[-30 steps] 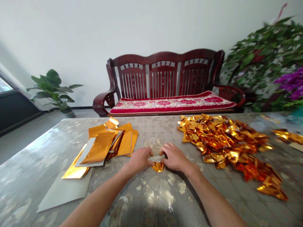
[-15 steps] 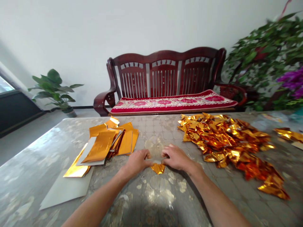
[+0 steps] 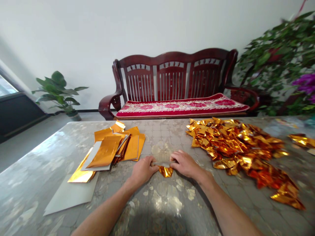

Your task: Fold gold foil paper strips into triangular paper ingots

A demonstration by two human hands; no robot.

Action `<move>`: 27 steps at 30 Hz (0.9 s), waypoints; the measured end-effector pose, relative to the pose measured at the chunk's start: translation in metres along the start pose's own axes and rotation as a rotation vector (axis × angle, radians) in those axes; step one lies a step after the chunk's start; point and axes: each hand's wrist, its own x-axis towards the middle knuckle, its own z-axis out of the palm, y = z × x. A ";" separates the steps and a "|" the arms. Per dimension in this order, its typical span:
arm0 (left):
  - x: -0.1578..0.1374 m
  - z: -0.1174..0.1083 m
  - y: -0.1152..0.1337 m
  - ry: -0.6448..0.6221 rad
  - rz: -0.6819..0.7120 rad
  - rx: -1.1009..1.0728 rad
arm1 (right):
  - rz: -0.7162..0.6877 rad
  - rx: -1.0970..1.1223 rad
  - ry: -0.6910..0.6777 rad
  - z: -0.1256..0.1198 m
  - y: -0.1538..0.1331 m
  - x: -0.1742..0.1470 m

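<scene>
Between my hands, just above the middle of the table, is a small piece of gold foil paper, partly folded, its shiny side toward me and a pale edge on top. My left hand is closed, pinching its left end between thumb and curled fingers. On the opposite end, my right hand grips the same way. To the left lies a loose stack of flat gold foil sheets with grey backs. A large heap of folded gold foil pieces spreads on the right.
A patterned grey table fills the foreground. A grey sheet lies at left under the stack. Clear plastic sits at the far right. Behind stand a dark wooden bench with a red cushion, and a potted plant.
The foil's hanging point has become a blunter, flatter lower edge between my hands. Both hands stay closed on its ends; the view has shifted slightly.
</scene>
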 end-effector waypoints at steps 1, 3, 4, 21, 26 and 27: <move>0.000 0.000 0.000 0.006 -0.012 0.007 | 0.003 0.006 0.002 0.000 0.000 0.000; 0.002 0.001 0.001 0.010 -0.043 0.011 | 0.012 0.016 0.010 0.001 0.000 0.000; 0.002 0.001 0.001 0.010 -0.055 0.003 | 0.016 0.020 0.015 0.001 0.000 0.000; 0.005 0.015 0.003 0.117 0.010 0.046 | 0.008 0.023 0.062 0.005 0.002 -0.002; 0.005 0.018 0.001 0.149 -0.017 -0.030 | 0.002 0.011 0.091 0.010 0.002 -0.003; 0.005 0.020 0.000 0.162 -0.013 -0.085 | 0.010 0.020 0.106 0.011 0.002 -0.003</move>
